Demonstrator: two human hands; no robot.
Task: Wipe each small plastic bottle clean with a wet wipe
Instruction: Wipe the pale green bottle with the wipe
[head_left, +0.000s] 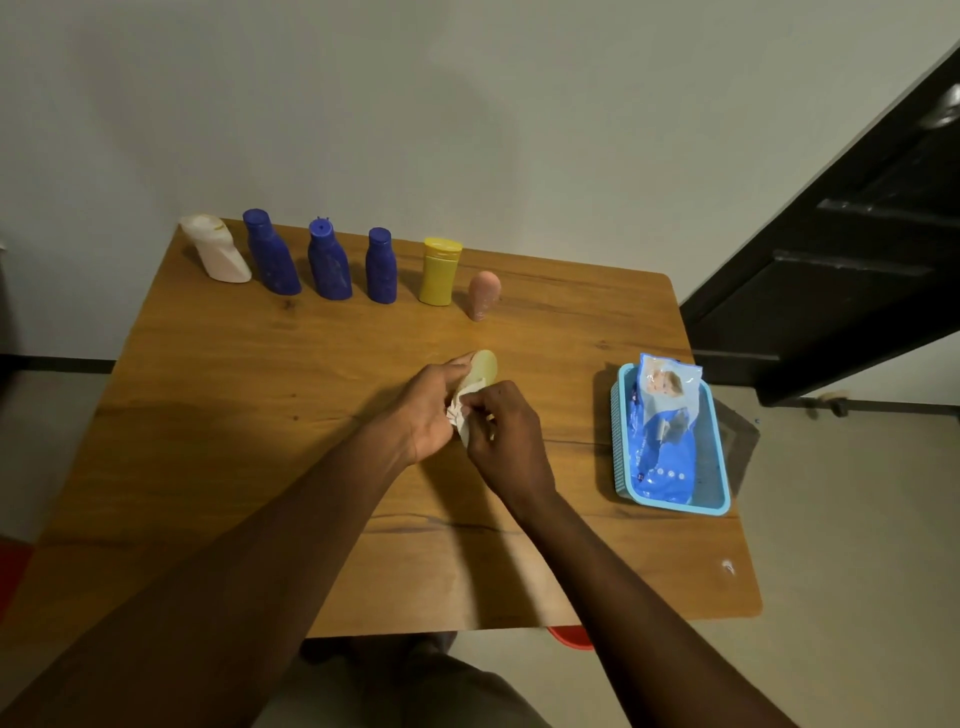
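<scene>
near the middle of the frame, over the wooden table (260, 415), the person's two hands meet around a pale yellow bottle (483, 365). the left hand (423, 413) grips the bottle from the left, its fingers (457, 364) curled along the side so that only the rounded upper end shows above them. the right hand (511, 439) pinches a crumpled white wet wipe (460, 413) with its fingers (491, 397) bent, pressing it against the lower part of the bottle, between the two hands. the lower end of the bottle is hidden by the hands and the wipe. along the far edge of the table, in the upper left of the frame, six more bottles stand in a row, each apart from the next: a white bottle (218, 254) at the left end, then a tall blue bottle (270, 254), a second blue bottle (329, 262), a shorter blue bottle (381, 267), a yellow bottle (439, 273) with a flat cap, and a small pink bottle (484, 293) standing on its narrow end. at the right of the frame, near the table's right edge, sits a light blue plastic basket (670, 503). in it lies a blue pack of wipes (665, 431), its upper end propped above the basket's far rim. a dark door (857, 270) fills the upper right of the frame.
</scene>
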